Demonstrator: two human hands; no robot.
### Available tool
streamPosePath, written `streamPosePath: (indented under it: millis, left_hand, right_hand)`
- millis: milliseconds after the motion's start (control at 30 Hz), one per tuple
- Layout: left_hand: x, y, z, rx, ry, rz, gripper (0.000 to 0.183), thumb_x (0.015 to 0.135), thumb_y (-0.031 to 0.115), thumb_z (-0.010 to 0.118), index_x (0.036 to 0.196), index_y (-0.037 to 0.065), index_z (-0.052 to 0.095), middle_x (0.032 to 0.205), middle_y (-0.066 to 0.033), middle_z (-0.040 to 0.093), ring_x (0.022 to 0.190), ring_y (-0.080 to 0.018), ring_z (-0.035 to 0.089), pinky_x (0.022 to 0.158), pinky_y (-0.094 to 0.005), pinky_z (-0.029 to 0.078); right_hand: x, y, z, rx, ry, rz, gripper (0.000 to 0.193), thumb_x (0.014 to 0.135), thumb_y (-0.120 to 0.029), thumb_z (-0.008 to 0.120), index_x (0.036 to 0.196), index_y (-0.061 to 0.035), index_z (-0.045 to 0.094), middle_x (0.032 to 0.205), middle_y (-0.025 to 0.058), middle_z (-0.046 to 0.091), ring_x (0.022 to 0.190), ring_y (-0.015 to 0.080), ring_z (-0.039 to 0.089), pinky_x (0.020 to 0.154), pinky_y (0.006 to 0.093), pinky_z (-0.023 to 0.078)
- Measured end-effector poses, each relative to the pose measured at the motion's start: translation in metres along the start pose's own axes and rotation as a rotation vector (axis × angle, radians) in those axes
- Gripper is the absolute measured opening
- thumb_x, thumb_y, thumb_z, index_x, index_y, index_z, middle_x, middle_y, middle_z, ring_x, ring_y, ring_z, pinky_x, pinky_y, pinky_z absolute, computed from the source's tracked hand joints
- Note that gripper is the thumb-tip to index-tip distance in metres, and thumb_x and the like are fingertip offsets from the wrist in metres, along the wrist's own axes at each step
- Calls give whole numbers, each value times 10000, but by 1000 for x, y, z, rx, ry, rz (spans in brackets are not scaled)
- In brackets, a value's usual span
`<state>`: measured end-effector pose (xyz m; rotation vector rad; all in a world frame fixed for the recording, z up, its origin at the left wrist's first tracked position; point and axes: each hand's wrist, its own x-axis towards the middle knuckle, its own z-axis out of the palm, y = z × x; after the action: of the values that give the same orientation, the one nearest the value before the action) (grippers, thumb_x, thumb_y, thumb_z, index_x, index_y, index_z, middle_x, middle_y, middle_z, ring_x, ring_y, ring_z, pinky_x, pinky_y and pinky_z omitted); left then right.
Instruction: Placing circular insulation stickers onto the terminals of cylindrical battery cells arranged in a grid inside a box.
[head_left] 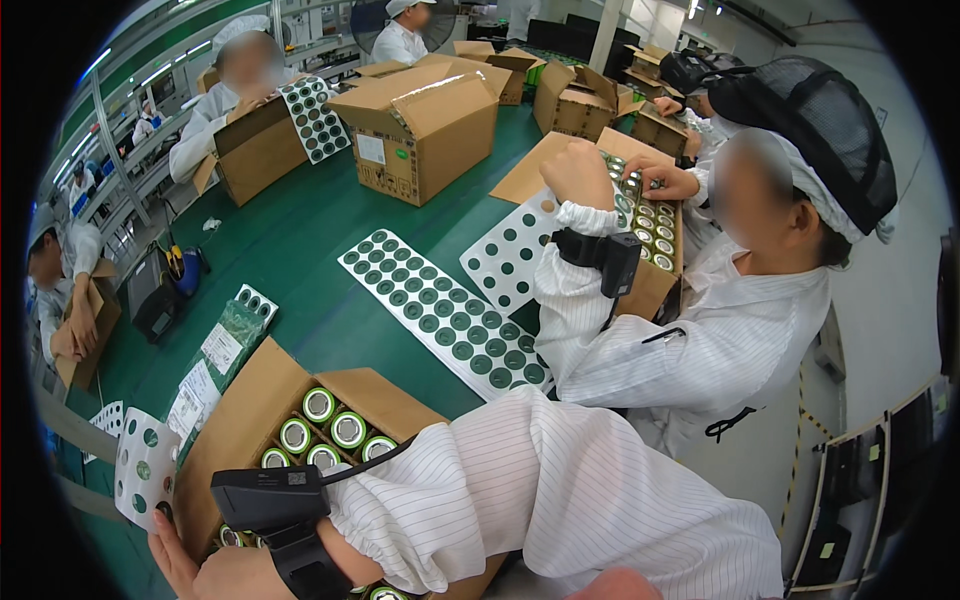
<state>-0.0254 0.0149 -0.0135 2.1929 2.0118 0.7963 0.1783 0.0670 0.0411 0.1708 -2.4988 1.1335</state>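
Observation:
My left hand [225, 575] lies at the near left corner of an open cardboard box [245, 420] at the lower left. A black scanner [268, 496] is strapped to its wrist. The thumb presses the lower edge of a curved white sheet with round holes [143, 465], which stands against the box's side. Inside the box, green-topped cylindrical cells [333, 432] stand upright in cardboard dividers. My white striped sleeve [520, 490] crosses the lower frame. My right hand is not visible; a skin-coloured patch [620, 588] at the bottom edge cannot be identified.
A co-worker in white [700, 330] sits to my right with both hands over another box of cells [655, 235]. Two long holed sheets [445, 312] lie on the green table [290, 250]. Several open cartons [420, 125] stand behind them. More people work at the far side.

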Motion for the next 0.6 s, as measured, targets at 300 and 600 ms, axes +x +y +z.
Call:
streamPosePath:
  millis: [300,600]
  left_hand:
    - [-4,-2,-2,17,10,6,583,861,250,476,1374,-21,425,1324,-260,444,1211,-397,466,1047,-388,364]
    - [-3,0,3,16,23,22,591,855,228,479,1391,-12,407,1306,-257,447,1199,-398,469,1037,-389,367]
  right_hand:
    - [12,-1,6,9,-26,4,204,805,-141,581,952,-13,642,906,191,665,855,354,646,755,432,510]
    - [17,0,12,14,-31,7,216,806,-144,585,970,-17,646,913,194,667,857,353,647,758,431,510]
